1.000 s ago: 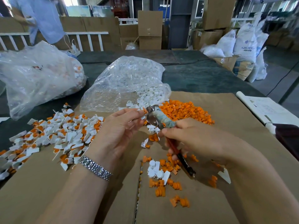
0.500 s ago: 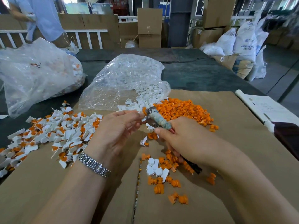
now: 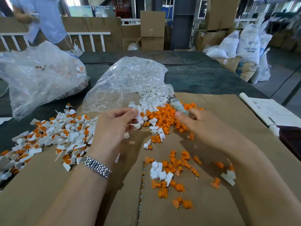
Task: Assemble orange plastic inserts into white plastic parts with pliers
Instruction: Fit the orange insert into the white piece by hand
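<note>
From the head camera, looking down, the left hand (image 3: 114,128) holds up a white part with an orange insert inside it (image 3: 139,114). The thumb and fingers pinch it at its left side. A shiny metal watch (image 3: 96,167) sits on that wrist.

The right hand (image 3: 200,128) is curled tight around the pliers (image 3: 176,104). The taped handle and the metal head stick out past the thumb, pointing away from the person. The jaws are too blurry to tell how they stand.

Between the two hands, and a bit past them, lies a big pile of orange inserts (image 3: 164,116). The nose of the pliers hangs over the far edge of this pile. Just beyond the part in the left hand is a heap of loose white parts (image 3: 151,98), spilling out of a clear plastic bag (image 3: 127,80).

To the left of the left hand is a wide spread of finished pieces (image 3: 53,136), white with orange showing in them. Farther out on that side sits a second clear bag (image 3: 39,79) with more pieces inside.

Closer to the person than both hands, under the wrists, a small scatter of orange inserts and a few white parts (image 3: 172,173) lies loose.

All of this rests on brown cardboard (image 3: 228,201) spread over a dark table (image 3: 203,77). To the right of the right hand, well apart, is a sheet of paper (image 3: 267,110). Far behind, a person in a blue shirt (image 3: 47,17) stands near stacked boxes (image 3: 152,30).
</note>
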